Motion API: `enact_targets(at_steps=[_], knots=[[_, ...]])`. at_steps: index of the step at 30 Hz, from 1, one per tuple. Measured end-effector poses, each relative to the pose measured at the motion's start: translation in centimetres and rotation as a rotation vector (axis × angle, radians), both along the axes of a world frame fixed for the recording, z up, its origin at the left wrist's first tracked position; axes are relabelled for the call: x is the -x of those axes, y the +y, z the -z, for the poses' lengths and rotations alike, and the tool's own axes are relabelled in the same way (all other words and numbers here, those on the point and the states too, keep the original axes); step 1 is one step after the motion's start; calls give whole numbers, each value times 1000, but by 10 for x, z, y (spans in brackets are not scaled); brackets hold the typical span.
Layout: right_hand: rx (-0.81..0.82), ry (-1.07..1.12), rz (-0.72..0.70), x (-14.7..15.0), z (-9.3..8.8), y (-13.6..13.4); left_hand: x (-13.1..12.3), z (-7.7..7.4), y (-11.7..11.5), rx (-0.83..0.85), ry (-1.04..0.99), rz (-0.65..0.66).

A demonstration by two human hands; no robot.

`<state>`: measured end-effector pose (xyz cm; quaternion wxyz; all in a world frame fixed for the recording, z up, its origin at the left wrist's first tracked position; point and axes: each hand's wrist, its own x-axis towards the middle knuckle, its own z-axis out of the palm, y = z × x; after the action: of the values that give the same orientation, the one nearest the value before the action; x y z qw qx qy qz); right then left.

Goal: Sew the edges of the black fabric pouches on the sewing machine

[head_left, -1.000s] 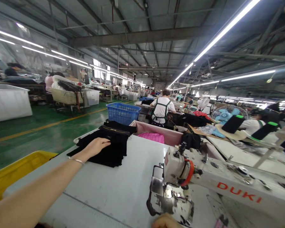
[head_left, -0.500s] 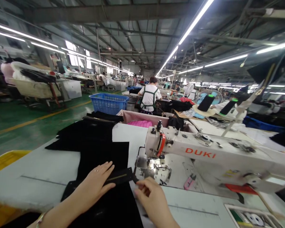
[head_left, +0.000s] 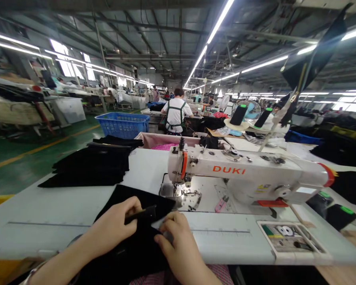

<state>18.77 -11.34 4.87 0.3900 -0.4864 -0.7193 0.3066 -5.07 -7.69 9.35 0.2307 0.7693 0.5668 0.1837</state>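
My left hand (head_left: pixel 117 219) is closed around a flat, stiff-looking black strip (head_left: pixel 146 214), whose end sticks out past the fingers. Beneath it lies a black fabric panel (head_left: pixel 133 196), spread from the sewing machine's needle area down over the table's front edge. My right hand (head_left: pixel 179 239) pinches the right edge of the black fabric, thumb against curled fingers. The white sewing machine (head_left: pixel 234 170) stands just beyond, its needle area to the right of the panel's tip. A stack of black fabric pieces (head_left: pixel 89 162) lies at the table's far left.
Pink-handled thread snips (head_left: pixel 221 204) lie on the machine bed. An inset tray (head_left: pixel 293 239) with bobbins is at the right. Ahead are a pink-lined bin (head_left: pixel 192 140), a blue basket (head_left: pixel 123 124) and a seated co-worker (head_left: pixel 177 113). Black thread cones (head_left: pixel 239 114) stand behind the machine.
The black panel has come away from the stack, nearer my body. My left hand has gone from lying flat over the strip to gripping it. The view has shifted right.
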Motion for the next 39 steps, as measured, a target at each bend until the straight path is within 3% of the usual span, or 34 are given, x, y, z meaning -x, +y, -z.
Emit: enact_targets(at_steps=[3,6,9,14,21,24,26,29,31,34,37,39], knots=[[-191,38,-36,-11,-18,-12,6,-26,-24,150,-260,28],[-263,74,-97,-19,-35,-16,9,-41,-42,243,-506,-67],[-269,145,-105,-21,-45,-18,6,-45,-51,201,-567,-157],[-262,211,-55,-21,-50,-24,2,-44,-58,94,-630,-160],[-195,171,-52,-26,-46,-25,1,-35,-63,-60,-559,-222],[-133,141,-35,-22,-51,-29,5,-43,-62,-92,-494,-200],[-140,116,-122,-18,-58,-35,10,-57,-57,-80,-413,-164],[-175,91,-380,-13,-63,-41,17,-81,-38,35,-251,-61],[-177,76,-551,-11,-57,-37,17,-85,-16,172,-113,47],[-247,-108,-631,-7,-30,-15,5,-62,26,287,76,163],[-396,-545,-489,-2,-2,21,-16,-16,72,196,167,145],[-465,-721,-414,-2,7,49,-31,13,104,84,219,107]])
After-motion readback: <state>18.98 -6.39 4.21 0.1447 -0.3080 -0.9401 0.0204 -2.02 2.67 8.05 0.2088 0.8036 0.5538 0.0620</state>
